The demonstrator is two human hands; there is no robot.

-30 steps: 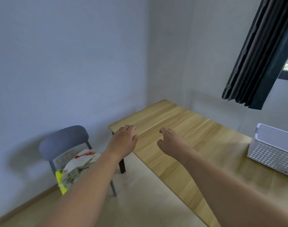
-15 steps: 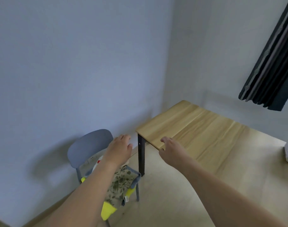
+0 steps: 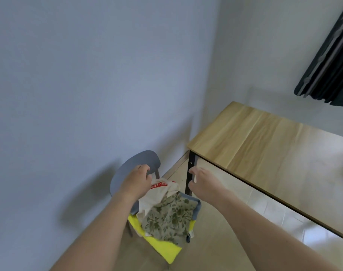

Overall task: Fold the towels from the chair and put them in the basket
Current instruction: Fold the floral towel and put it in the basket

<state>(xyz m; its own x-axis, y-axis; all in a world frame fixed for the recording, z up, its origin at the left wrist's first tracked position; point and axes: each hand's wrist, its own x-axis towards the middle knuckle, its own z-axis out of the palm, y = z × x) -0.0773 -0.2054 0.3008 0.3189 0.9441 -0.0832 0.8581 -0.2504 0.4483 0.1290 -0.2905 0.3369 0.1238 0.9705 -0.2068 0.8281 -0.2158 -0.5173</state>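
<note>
Reach step: left hand [image 3: 136, 182] and right hand [image 3: 203, 180], fingers loosely spread, are extended above crumpled towels [image 3: 166, 210] on the grey plastic chair [image 3: 135, 163]; grasping one is required next.

Bare forearms, no sleeves, hands [image 3: 136, 182] without rings.

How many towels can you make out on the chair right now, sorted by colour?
White towel with red print: 1
Green floral-patterned towel: 1
Bright yellow towel: 1
Total: 3 visible in the heap on the grey chair; anything buried beneath them cannot be seen.
</note>
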